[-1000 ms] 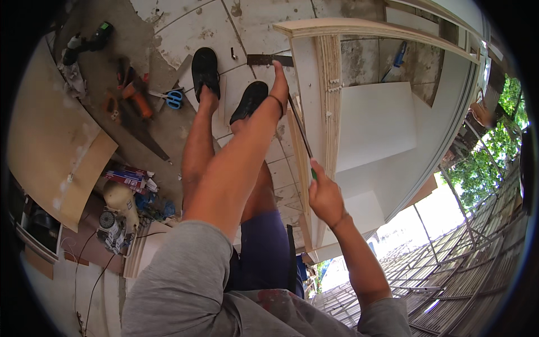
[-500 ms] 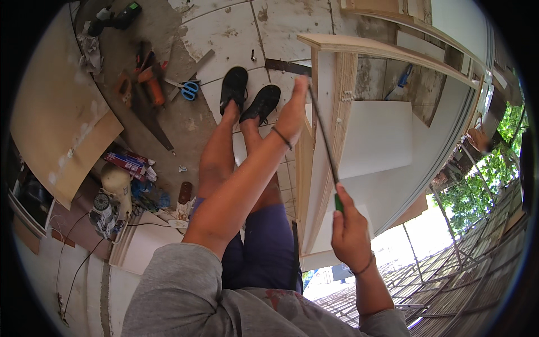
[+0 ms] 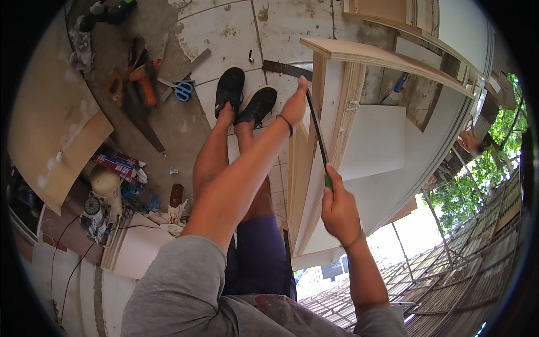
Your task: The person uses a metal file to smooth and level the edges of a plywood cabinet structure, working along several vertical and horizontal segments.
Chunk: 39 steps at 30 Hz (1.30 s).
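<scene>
My right hand (image 3: 341, 216) is wrapped around the green handle of a long, dark metal file (image 3: 318, 126), its thumb laid along the top. Up at the far end, my left hand (image 3: 295, 106) grips the file's tip; most of its fingers are hidden behind the hand. The file lies slantwise along the edge of a pale wooden cabinet frame (image 3: 349, 115) with a layered plywood edge. Whether the blade presses on the wood along its whole length, I cannot tell.
Left of my feet lie blue-handled scissors (image 3: 183, 91), an orange power tool (image 3: 144, 85) and a handsaw (image 3: 137, 126). A metal router (image 3: 92, 206) stands lower left near a curved plywood sheet (image 3: 62, 129). A blue-handled tool (image 3: 401, 82) rests beyond the frame.
My right hand has pushed forward and slightly left along the frame, bringing the file's handle with it. My left hand stays at the tip. The whole view has shifted slightly.
</scene>
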Each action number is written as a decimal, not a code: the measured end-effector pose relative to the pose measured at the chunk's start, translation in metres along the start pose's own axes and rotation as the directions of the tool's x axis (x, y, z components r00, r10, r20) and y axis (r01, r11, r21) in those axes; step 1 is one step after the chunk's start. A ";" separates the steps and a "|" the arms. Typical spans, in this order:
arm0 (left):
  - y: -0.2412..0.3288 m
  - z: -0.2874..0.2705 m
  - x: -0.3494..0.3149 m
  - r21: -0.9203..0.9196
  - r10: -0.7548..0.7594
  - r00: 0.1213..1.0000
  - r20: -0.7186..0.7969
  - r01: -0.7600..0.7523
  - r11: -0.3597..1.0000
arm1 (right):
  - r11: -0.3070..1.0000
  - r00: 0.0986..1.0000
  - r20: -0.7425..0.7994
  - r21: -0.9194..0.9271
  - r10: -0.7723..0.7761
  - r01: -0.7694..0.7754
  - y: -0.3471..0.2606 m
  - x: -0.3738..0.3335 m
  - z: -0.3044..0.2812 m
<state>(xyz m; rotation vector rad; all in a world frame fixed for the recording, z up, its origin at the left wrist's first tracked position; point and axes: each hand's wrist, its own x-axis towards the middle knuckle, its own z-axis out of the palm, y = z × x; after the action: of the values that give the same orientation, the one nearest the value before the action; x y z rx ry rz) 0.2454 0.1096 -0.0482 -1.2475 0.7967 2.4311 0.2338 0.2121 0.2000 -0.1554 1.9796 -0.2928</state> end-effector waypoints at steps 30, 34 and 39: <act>0.035 -0.002 0.014 0.292 -0.180 0.978 -0.106 0.204 0.934 | 0.994 0.998 -0.057 -0.103 -0.029 0.023 0.024 0.044 0.019; 0.003 0.018 -0.038 0.186 0.206 0.977 0.057 -0.213 0.959 | 0.999 0.998 -0.040 -0.008 -0.053 0.053 0.032 -0.003 0.022; -0.012 0.053 -0.066 0.409 0.238 0.941 -0.242 -0.123 0.904 | 0.994 0.996 0.090 0.110 -0.016 0.006 0.037 -0.072 0.043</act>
<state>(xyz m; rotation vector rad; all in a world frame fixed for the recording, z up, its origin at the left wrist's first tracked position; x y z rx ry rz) 0.2547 0.1500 0.0266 -1.4283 1.4601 2.0922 0.3035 0.2589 0.2362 -0.1073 1.8682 -0.3947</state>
